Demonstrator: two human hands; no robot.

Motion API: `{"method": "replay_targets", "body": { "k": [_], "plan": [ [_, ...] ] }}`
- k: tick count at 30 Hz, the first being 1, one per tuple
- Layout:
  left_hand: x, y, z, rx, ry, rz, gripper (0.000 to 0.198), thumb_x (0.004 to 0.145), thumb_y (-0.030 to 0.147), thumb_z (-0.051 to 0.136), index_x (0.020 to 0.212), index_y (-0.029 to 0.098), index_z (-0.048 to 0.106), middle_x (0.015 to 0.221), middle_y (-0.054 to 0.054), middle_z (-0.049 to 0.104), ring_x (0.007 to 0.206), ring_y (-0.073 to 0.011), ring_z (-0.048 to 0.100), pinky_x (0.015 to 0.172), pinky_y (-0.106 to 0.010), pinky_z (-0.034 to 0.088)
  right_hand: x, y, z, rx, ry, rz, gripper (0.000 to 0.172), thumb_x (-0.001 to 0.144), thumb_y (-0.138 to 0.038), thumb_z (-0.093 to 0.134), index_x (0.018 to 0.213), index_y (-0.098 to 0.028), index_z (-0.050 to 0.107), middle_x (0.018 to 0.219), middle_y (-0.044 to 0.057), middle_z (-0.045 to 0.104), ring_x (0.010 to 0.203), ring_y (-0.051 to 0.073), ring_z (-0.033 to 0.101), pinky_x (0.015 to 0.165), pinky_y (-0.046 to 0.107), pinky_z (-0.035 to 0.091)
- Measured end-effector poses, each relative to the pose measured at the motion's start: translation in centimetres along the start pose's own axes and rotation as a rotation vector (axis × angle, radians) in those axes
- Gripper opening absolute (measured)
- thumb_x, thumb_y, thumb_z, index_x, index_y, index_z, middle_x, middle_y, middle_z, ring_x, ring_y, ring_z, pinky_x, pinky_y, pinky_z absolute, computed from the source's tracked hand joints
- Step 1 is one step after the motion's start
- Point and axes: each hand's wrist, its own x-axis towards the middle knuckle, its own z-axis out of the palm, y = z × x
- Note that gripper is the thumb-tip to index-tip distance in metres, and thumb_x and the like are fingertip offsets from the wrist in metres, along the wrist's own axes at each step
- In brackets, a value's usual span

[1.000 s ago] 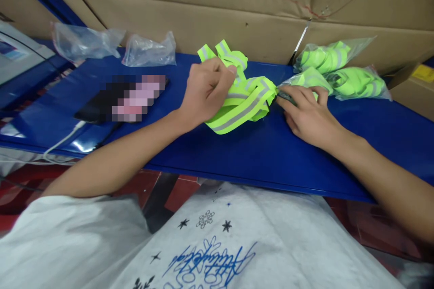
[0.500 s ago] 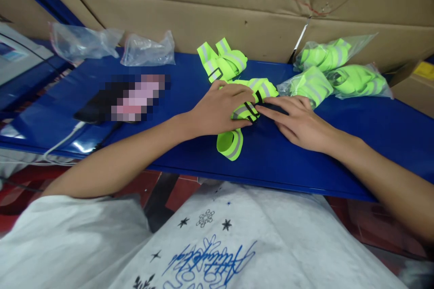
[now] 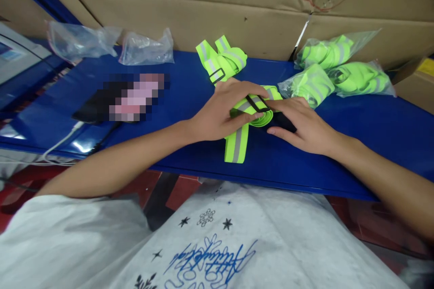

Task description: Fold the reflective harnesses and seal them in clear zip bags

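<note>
My left hand (image 3: 220,110) grips the reflective strap (image 3: 244,107) on the counter (image 3: 288,167), thumb against the rolled part, I think so the coil can't spring loose. My right hand (image 3: 303,122) has its fingers spread from the thumb, tips beside the black slide buckle (image 3: 257,103), probably to steady that side. The strap is neon yellow-green with a grey stripe down its middle, wound in layers, one loose length lying toward me
</note>
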Motion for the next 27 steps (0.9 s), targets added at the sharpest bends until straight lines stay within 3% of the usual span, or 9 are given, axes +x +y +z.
{"method": "replay_targets", "body": {
  "k": [5,9,11,13,16,20,24,27],
  "plan": [
    [0.6,-1.1,-0.3,-0.342,-0.018,-0.001,0.042,0.1,0.057,0.07,0.129,0.027,0.067,0.13,-0.009,0.073,0.124,-0.0248,0.069,0.108,-0.043,0.056,0.0,-0.1,0.2,0.062,0.064,0.029,0.063,0.103,-0.046,0.066,0.158,-0.023,0.044,0.146,0.016,0.066,0.124,0.033,0.07,0.103,0.048,0.054],
    [0.7,-1.8,-0.2,-0.527,-0.066,-0.063,0.039,0.095,0.059,0.076,0.116,0.027,0.069,0.132,-0.009,0.071,0.128,-0.0269,0.068,0.106,-0.045,0.06,0.1,-0.2,0.6,0.241,0.074,0.092,0.072,0.099,-0.048,0.073,0.16,-0.029,0.041,0.155,0.014,0.06,0.129,0.033,0.069,0.11,0.051,0.054],
    [0.6,-2.0,-0.2,-0.587,-0.072,-0.097,0.039,0.093,0.059,0.077,0.113,0.026,0.069,0.134,-0.009,0.07,0.127,-0.0277,0.069,0.104,-0.046,0.061,0.3,-0.4,0.8,0.372,0.087,0.136,0.07,0.098,-0.047,0.074,0.158,-0.03,0.043,0.156,0.012,0.058,0.129,0.031,0.069,0.112,0.05,0.055],
    [0.6,-2.1,-0.2,-0.612,-0.072,-0.107,0.041,0.092,0.061,0.078,0.11,0.025,0.068,0.132,-0.009,0.07,0.125,-0.0281,0.07,0.102,-0.047,0.062,0.4,-0.7,0.9,0.505,0.116,0.179,0.061,0.099,-0.045,0.073,0.152,-0.03,0.049,0.144,0.009,0.066,0.121,0.026,0.071,0.108,0.045,0.058],
    [0.7,-1.5,-0.3,-0.59,-0.07,-0.069,0.041,0.091,0.06,0.08,0.101,0.023,0.066,0.123,-0.009,0.071,0.119,-0.0264,0.071,0.1,-0.045,0.061,0.5,-1.0,0.5,0.564,0.192,0.239,0.042,0.099,-0.042,0.073,0.138,-0.029,0.061,0.12,0.005,0.073,0.109,0.022,0.071,0.1,0.04,0.059],
    [0.8,0.0,-0.5,-0.485,-0.03,0.013,0.031,0.095,0.05,0.078,0.096,0.022,0.063,0.121,-0.009,0.069,0.117,-0.0234,0.07,0.099,-0.041,0.061,0.5,-1.2,-0.3,0.412,0.363,0.263,0.029,0.098,-0.041,0.073,0.125,-0.031,0.069,0.114,0.005,0.071,0.107,0.024,0.067,0.103,0.045,0.057],
    [0.6,1.1,-0.6,-0.272,-0.003,0.115,0.019,0.1,0.04,0.072,0.108,0.024,0.065,0.124,-0.01,0.068,0.12,-0.0235,0.068,0.107,-0.044,0.058,0.3,-1.3,-0.3,0.378,0.414,0.23,0.035,0.097,-0.042,0.072,0.131,-0.035,0.066,0.123,0.006,0.065,0.107,0.025,0.067,0.1,0.048,0.059],
    [0.4,1.0,-0.4,-0.109,0.028,0.144,0.023,0.101,0.035,0.068,0.122,0.024,0.064,0.123,-0.009,0.071,0.118,-0.023,0.068,0.103,-0.043,0.058,0.3,-1.5,-0.1,0.36,0.386,0.185,0.044,0.096,-0.036,0.072,0.138,-0.036,0.061,0.127,0.008,0.063,0.107,0.027,0.066,0.094,0.049,0.061]
  ]
}}
